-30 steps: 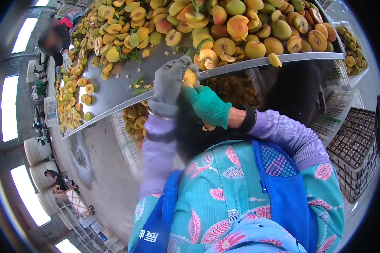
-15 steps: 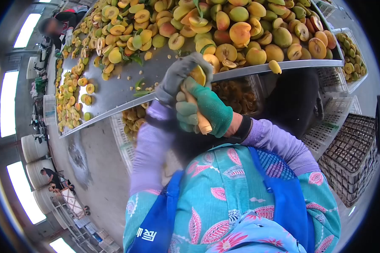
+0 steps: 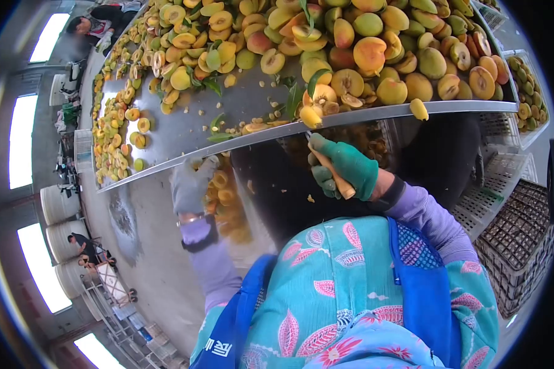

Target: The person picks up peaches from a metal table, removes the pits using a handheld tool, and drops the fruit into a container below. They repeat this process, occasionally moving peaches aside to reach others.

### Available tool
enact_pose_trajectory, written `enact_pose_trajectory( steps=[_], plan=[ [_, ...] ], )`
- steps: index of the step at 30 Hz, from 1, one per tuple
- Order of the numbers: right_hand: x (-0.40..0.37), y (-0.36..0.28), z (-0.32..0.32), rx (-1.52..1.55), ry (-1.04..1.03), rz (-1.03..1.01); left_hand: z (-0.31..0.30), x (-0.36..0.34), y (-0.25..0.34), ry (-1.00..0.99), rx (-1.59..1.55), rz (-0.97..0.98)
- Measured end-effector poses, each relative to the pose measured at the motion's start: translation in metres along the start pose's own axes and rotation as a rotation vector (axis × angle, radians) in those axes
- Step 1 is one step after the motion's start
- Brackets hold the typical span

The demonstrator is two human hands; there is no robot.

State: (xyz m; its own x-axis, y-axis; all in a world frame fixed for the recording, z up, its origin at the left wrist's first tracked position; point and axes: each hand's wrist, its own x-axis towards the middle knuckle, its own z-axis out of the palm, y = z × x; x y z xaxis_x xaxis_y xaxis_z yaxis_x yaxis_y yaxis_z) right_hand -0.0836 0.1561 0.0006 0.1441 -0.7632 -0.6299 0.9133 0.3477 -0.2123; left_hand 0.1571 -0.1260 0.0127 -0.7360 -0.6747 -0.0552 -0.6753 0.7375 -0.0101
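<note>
My right hand [image 3: 345, 169], in a green glove, is closed around a wooden-handled tool [image 3: 336, 167] with a thin metal tip, just below the table's edge. To the left, my left hand [image 3: 194, 184], in a grey glove, is over a crate of cut fruit [image 3: 226, 200]. Motion blurs its fingers, so whether it holds anything cannot be made out. Yellow-red stone fruit, like apricots or peaches [image 3: 370, 55], lie whole and halved on the metal table [image 3: 188, 123]. One yellow piece [image 3: 311, 117] rests at the rim above my right hand.
The metal table's raised edge [image 3: 437, 108] runs across in front of me. A crate of green-yellow fruit [image 3: 529, 98] stands at the right, above stacked dark crates [image 3: 514, 240]. Another person [image 3: 98, 27] is at the table's far left end. White tubs [image 3: 60, 205] line the left wall.
My hands have parted. The left has moved down and left from the fruit they held together, to the crate; the right stays with the tool, slightly rightward. A yellow piece now sits on the rim.
</note>
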Motion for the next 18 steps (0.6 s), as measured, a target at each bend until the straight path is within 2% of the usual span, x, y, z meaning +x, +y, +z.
enact_pose_trajectory(
  steps=[1,2,3,5,7,8,11,14,17,18],
  plan=[
    [0.011,0.004,-0.007,0.007,-0.092,0.03,-0.028,0.017,0.035,-0.027,-0.107,-0.109],
    [0.008,-0.001,-0.001,-0.035,-0.081,-0.047,-0.048,0.036,0.068,-0.058,-0.218,-0.215],
    [0.002,-0.006,0.012,-0.075,-0.064,-0.119,-0.055,0.057,0.096,0.023,-0.369,-0.102],
    [-0.004,-0.012,0.022,-0.158,0.04,-0.26,-0.032,0.118,0.127,0.269,-0.274,0.276],
    [-0.007,-0.02,0.022,-0.187,0.087,-0.366,0.0,0.173,0.171,0.205,-0.086,0.322],
    [-0.01,-0.024,0.02,-0.201,0.115,-0.413,0.008,0.185,0.199,-0.021,-0.15,0.106],
    [-0.001,-0.03,0.007,-0.234,0.145,-0.534,-0.004,0.181,0.203,-0.144,-0.108,0.237],
    [0.021,-0.028,0.004,-0.753,0.347,-0.925,-0.024,0.13,0.171,-0.096,-0.206,0.545],
    [0.025,-0.03,0.022,-0.996,0.364,-0.904,-0.032,0.073,0.188,-0.144,-1.505,-0.041],
    [0.029,-0.026,0.026,-1.016,0.361,-0.966,-0.029,0.064,0.19,-0.041,-1.499,0.0]
  ],
)
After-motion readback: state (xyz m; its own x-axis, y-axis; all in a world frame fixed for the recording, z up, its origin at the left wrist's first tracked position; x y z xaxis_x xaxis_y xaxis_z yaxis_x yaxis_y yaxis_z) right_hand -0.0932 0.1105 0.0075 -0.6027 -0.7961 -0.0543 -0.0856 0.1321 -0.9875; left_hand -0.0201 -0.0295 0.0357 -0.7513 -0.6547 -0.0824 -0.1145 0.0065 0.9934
